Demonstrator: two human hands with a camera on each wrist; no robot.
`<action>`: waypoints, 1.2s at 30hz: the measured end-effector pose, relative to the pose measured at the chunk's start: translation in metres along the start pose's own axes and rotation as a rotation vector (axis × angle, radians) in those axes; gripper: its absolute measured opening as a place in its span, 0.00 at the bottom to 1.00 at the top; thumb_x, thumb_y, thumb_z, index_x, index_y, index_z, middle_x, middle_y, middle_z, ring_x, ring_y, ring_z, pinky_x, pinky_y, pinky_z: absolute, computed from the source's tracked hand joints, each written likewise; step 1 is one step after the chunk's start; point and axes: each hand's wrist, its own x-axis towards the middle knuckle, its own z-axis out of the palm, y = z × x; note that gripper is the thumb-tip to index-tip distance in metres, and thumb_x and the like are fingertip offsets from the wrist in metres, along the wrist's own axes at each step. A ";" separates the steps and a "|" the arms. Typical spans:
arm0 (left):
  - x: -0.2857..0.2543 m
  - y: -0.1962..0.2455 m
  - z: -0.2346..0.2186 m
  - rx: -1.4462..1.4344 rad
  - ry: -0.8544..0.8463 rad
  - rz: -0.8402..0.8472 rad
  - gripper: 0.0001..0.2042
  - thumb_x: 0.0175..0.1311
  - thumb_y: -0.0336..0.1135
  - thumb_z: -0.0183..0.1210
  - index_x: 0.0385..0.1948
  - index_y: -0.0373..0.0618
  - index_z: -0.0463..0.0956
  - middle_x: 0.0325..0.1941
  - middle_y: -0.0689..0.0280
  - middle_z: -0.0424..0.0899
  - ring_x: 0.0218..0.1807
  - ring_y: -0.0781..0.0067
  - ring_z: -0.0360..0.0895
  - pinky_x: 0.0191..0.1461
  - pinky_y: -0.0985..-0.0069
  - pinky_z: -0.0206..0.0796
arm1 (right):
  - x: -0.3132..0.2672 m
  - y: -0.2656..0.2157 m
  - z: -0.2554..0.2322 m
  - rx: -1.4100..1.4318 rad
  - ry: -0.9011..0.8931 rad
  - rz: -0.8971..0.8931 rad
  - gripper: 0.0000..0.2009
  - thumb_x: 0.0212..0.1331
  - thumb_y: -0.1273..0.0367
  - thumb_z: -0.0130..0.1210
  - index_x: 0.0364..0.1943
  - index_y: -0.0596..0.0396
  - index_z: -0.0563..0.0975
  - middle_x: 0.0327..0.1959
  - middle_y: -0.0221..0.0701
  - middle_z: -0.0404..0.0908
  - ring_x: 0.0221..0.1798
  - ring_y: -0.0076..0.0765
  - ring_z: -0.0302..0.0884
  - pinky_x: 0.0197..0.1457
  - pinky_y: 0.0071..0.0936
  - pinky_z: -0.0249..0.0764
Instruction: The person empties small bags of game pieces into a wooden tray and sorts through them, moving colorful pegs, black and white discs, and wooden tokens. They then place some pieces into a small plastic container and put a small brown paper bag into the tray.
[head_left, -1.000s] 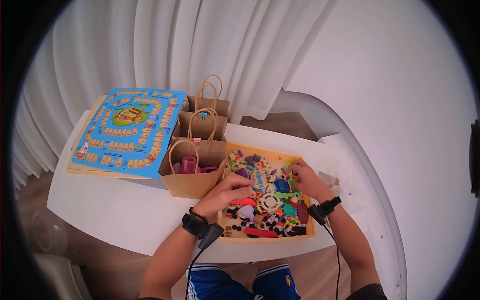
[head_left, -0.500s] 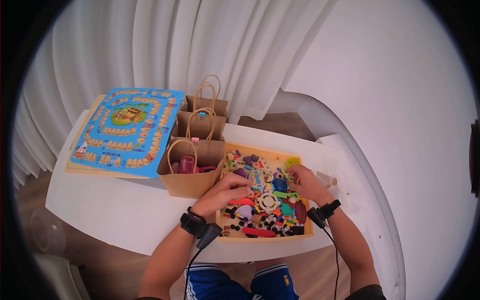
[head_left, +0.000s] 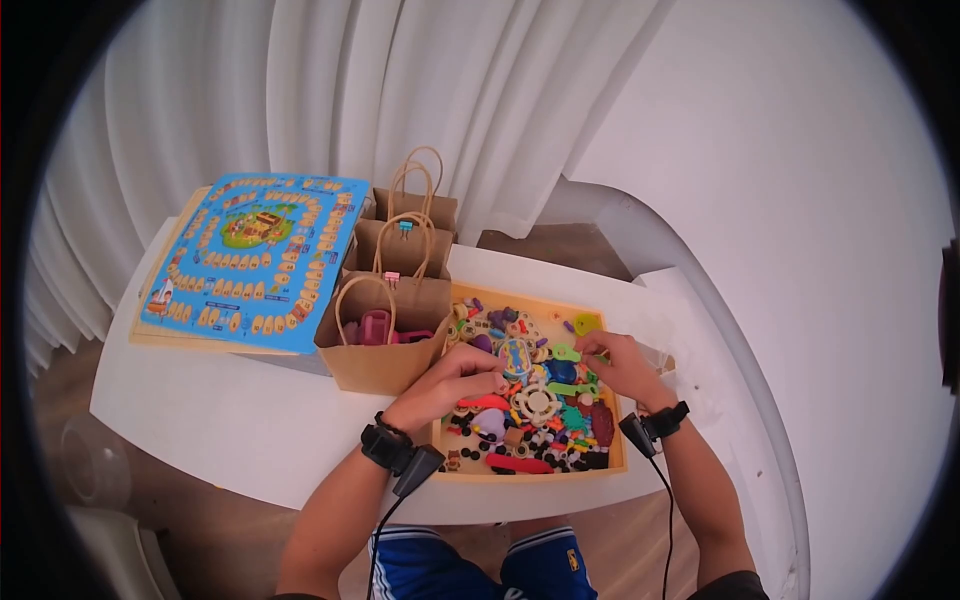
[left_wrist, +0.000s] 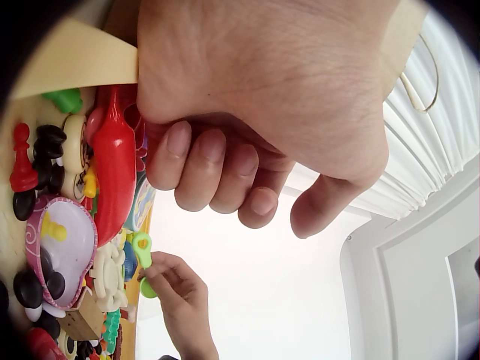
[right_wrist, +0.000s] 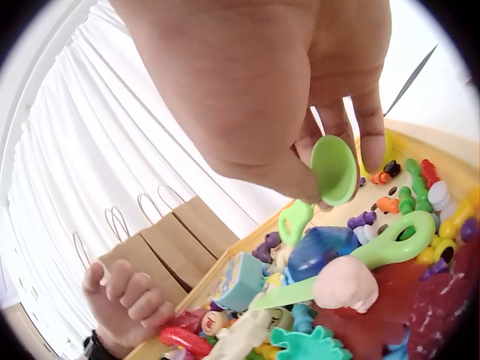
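Observation:
My right hand [head_left: 625, 370] is over the right side of a shallow wooden box [head_left: 535, 478] heaped with small toys. Its thumb and fingers pinch a light green toy spoon [right_wrist: 334, 171], whose looped handle end points down toward the pile. Under it lie a blue domed piece [right_wrist: 315, 259] and another light green toy [right_wrist: 397, 241] with a looped handle. Over the box's left edge, my left hand [head_left: 445, 385] hangs with loosely curled fingers, holding nothing. Near it are a long red piece [left_wrist: 114, 172] and a purple heart-shaped dish [left_wrist: 73, 251].
Several brown paper bags [head_left: 385, 370] with twisted handles stand in a row left of the box; the front one holds pink items [head_left: 376, 328]. Farther left, a blue board-game sheet [head_left: 255, 265] lies on the white table [head_left: 220, 425]. A white curtain [head_left: 330, 90] hangs behind.
My right hand has shifted slightly right with the green spoon, uncovering a yellow-green piece near the box's far corner. The left hand has stayed about where it was.

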 end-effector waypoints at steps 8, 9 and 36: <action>-0.002 0.019 0.009 0.024 -0.027 0.005 0.12 0.73 0.37 0.60 0.41 0.35 0.80 0.33 0.73 0.76 0.36 0.86 0.69 0.40 0.81 0.58 | -0.021 -0.028 -0.003 -0.022 -0.193 -0.064 0.13 0.59 0.71 0.67 0.49 0.57 0.83 0.48 0.38 0.87 0.50 0.43 0.85 0.55 0.34 0.78; -0.002 0.022 0.010 0.023 -0.043 0.019 0.10 0.72 0.35 0.59 0.34 0.38 0.77 0.26 0.79 0.67 0.29 0.89 0.59 0.31 0.81 0.49 | -0.021 -0.027 -0.002 -0.025 -0.203 -0.057 0.14 0.58 0.71 0.68 0.48 0.58 0.83 0.48 0.41 0.87 0.51 0.48 0.85 0.58 0.37 0.79; -0.003 0.019 0.011 -0.011 0.007 0.007 0.08 0.72 0.33 0.60 0.36 0.38 0.78 0.27 0.77 0.69 0.28 0.88 0.61 0.32 0.81 0.50 | 0.139 -0.206 -0.019 0.067 -0.063 -0.275 0.15 0.71 0.61 0.61 0.41 0.62 0.79 0.28 0.34 0.83 0.23 0.31 0.83 0.28 0.30 0.78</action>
